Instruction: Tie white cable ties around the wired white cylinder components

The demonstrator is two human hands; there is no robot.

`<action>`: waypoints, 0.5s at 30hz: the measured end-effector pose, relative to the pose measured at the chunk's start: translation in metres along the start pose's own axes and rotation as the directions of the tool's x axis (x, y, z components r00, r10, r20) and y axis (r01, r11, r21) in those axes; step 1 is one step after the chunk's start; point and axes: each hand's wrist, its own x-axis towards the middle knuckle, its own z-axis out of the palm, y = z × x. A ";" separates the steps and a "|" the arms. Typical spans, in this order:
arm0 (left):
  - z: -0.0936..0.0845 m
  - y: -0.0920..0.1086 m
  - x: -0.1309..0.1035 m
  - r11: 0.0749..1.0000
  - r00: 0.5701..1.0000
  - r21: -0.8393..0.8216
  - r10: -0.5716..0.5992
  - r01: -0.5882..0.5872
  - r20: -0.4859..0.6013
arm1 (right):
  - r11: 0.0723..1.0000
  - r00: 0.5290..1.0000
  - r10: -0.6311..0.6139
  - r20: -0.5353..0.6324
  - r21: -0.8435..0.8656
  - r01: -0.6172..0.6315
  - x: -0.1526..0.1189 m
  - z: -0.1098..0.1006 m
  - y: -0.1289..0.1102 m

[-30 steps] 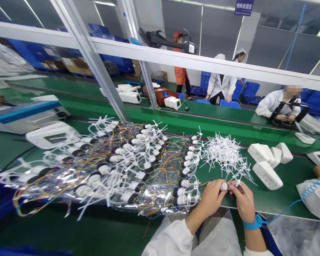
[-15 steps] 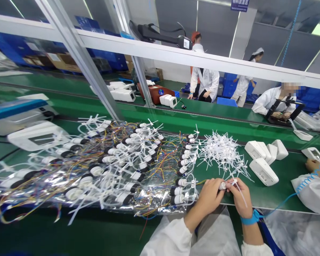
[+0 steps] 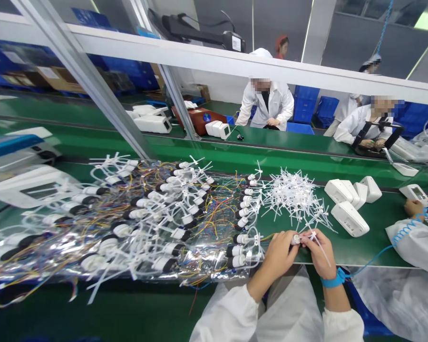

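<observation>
My left hand (image 3: 281,251) is closed around a small white cylindrical part (image 3: 295,240), like the wired ones on the bench; most of it is hidden by the fingers. Close against it, my right hand (image 3: 318,251) pinches a white branched plastic tube piece (image 3: 314,236), whose thin arms stick out past the fingers. The fingertips of both hands meet at the end of the cylinder. Just beyond them lies a heap of the same white tube pieces (image 3: 292,192). To the left, rows of white-and-black cylinders with tubes (image 3: 237,250) and coloured wires rest on clear plastic.
White device housings (image 3: 349,218) stand right of the heap. A blue coiled cord (image 3: 374,261) runs from my right wristband toward a co-worker's sleeve (image 3: 410,242) at the right edge. A metal frame post (image 3: 92,85) rises at left. People in white coats work across the green bench.
The view has shifted slightly. Both hands keep their hold, fingertips still together at the cylinder's end. Across the bench, a person in white has leaned forward.
</observation>
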 end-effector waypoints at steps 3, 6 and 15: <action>0.001 -0.001 0.000 1.000 1.000 -0.001 -0.003 0.003 0.006 | 1.000 1.000 0.000 0.013 -0.019 0.000 0.001 -0.002 0.000; 0.001 -0.002 0.000 1.000 1.000 0.014 -0.005 0.005 0.006 | 0.998 0.999 -0.027 0.025 -0.051 0.028 0.003 -0.004 0.001; 0.001 -0.002 -0.001 0.999 1.000 0.046 -0.004 0.004 0.016 | 0.997 0.997 -0.020 0.071 -0.078 0.026 0.003 -0.004 -0.006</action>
